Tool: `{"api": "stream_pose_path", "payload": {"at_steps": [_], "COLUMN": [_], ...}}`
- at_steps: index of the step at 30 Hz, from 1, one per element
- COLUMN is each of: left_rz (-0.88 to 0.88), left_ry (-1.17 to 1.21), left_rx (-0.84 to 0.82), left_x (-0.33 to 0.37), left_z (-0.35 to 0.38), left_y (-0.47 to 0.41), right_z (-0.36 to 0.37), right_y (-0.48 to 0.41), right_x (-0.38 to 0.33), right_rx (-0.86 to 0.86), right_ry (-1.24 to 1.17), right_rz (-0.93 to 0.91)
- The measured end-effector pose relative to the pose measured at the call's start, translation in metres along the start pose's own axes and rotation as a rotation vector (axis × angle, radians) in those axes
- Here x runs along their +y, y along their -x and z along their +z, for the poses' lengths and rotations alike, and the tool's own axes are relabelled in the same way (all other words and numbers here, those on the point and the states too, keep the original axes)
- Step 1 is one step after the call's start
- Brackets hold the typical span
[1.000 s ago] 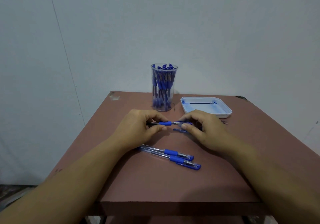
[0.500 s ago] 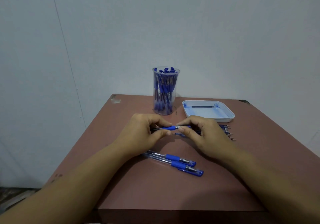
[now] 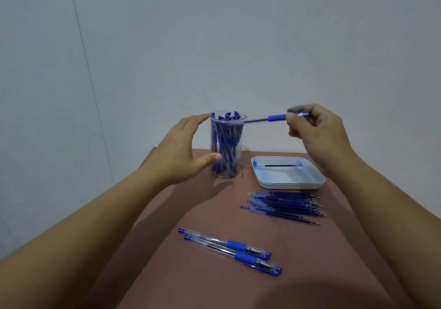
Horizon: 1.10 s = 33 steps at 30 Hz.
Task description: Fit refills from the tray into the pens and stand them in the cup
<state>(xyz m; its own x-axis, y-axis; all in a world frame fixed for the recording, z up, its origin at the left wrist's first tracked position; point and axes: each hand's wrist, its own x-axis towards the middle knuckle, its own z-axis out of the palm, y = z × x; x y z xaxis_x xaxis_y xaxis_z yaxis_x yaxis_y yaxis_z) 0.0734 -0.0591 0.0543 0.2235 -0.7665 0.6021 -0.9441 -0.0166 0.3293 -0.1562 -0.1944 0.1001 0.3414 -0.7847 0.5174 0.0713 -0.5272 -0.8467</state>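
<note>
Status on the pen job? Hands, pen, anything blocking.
Left hand open, cupped beside the cup; contact unclear. Right hand pinches a pen, near level, tail at the cup rim. Cup packed full; two pens lie on the table.

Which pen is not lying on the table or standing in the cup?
The pen pinched by the right hand, held roughly level, its end reaching the cup.

Clear cup [image 3: 226,175] upright at far edge, packed w/ blue pens [image 3: 226,139]. One pen [image 3: 274,118] level in air, tail at cup rim, poss. touching. White tray [image 3: 291,185] right of cup, single refill [image 3: 279,165] inside. Loose refill pile [image 3: 286,206] just in front of tray. Nearer: two pens [image 3: 229,249] flat, side by side.
</note>
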Motion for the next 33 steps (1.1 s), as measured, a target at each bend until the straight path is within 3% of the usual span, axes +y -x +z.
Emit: {"api": "stream_pose_path", "payload": {"at_steps": [8, 14, 21, 30, 33], "left_rz": [0.001, 0.016, -0.021, -0.025, -0.028], "left_ry": [0.040, 0.213, 0.473, 0.520, 0.515], "left_rx": [0.020, 0.118, 0.069, 0.061, 0.050], "left_x": [-0.012, -0.023, -0.030, -0.032, -0.031], "left_z": [0.027, 0.043, 0.048, 0.051, 0.051], "left_y": [-0.039, -0.042, -0.046, -0.047, -0.046], "right_z": [0.027, 0.043, 0.055, 0.075, 0.073], "right_y": [-0.060, -0.079, -0.088, -0.077, -0.073], "right_x": [-0.009, -0.004, 0.008, 0.040, 0.050], "right_rx": [-0.086, -0.045, -0.018, -0.397, -0.440], "right_ry": [0.117, 0.139, 0.202, 0.457, 0.479], "right_rz": [-0.037, -0.115, -0.244, -0.284, -0.273]}}
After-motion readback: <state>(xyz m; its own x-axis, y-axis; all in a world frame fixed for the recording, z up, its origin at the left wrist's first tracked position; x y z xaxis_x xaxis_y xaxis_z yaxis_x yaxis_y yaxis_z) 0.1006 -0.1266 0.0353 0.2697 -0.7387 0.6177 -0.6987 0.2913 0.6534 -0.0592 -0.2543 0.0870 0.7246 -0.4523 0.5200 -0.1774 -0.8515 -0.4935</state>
